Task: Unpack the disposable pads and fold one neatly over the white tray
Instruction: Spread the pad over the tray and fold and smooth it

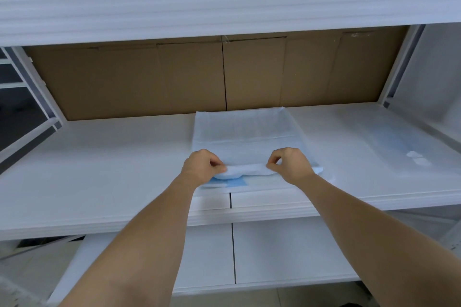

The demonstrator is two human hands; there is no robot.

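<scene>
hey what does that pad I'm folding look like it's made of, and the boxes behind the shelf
The pad looks like soft non-woven fabric, matte white on top with a blue, probably plastic, backing showing at the near edge; it creases and rolls softly where the left hand and right hand pinch it. The boxes look like plain brown corrugated cardboard, matte, with visible flap seams.

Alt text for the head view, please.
Both hands, left hand and right hand, pinch the rolled near edge of a white pad lying on a white shelf. A clear plastic package lies to its right.
</scene>
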